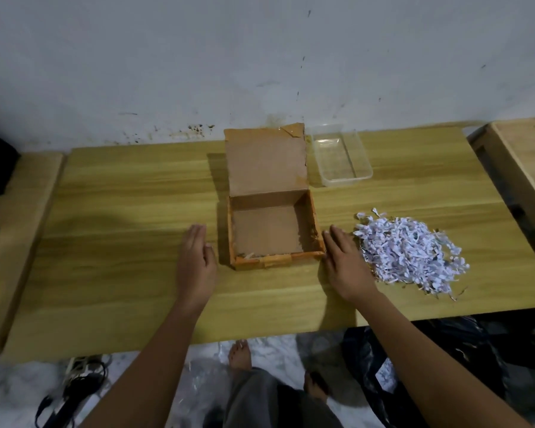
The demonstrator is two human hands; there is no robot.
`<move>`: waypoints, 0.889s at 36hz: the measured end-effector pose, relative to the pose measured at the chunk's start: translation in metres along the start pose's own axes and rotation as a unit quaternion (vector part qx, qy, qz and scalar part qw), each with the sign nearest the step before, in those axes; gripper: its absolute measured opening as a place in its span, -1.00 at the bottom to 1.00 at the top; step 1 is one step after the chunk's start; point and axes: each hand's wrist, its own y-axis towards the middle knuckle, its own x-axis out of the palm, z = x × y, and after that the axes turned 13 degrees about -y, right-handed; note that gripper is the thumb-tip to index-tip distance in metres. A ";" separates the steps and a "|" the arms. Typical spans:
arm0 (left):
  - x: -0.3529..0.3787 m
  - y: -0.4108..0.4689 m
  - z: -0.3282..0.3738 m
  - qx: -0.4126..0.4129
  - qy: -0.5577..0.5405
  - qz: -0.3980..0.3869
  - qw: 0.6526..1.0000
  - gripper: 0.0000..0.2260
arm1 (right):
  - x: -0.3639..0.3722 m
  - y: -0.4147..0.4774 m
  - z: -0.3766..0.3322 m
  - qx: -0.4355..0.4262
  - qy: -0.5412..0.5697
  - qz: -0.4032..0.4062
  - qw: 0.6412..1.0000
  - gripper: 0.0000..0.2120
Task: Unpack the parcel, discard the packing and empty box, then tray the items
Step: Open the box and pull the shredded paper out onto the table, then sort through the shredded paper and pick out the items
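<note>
An open cardboard box (272,233) with orange tape sits in the middle of the wooden table (121,242), its lid flipped up toward the wall. Its inside looks bare. My left hand (196,262) rests flat on the table just left of the box, fingers together, holding nothing. My right hand (343,261) lies flat just right of the box, close to its side wall, holding nothing. A heap of shredded white paper (410,251) lies right of that hand. A clear plastic tray (340,156), with nothing in it, stands behind the box to the right.
A black plastic bag (414,366) with some paper in it hangs below the table's front right edge. Cables and a power strip (78,375) lie on the floor at left. A second wooden surface (525,156) adjoins at right. My bare feet stand under the table edge.
</note>
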 end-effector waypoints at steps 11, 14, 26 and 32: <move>0.002 -0.043 -0.018 0.000 0.147 -0.075 0.986 -0.49 | 0.006 -0.002 0.004 -0.010 -0.029 0.008 1.000 -0.45; 0.010 -0.060 -0.014 -0.023 0.146 -0.052 0.988 -0.40 | 0.005 -0.004 0.005 -0.021 -0.033 -0.005 0.999 -0.43; 0.063 -0.136 0.027 -0.066 0.099 0.019 0.993 -0.47 | -0.004 -0.021 0.013 -0.070 -0.022 -0.056 0.996 -0.50; 0.108 -0.154 0.056 -0.009 0.085 0.000 0.996 -0.55 | -0.020 -0.029 0.020 -0.108 0.048 -0.015 0.993 -0.53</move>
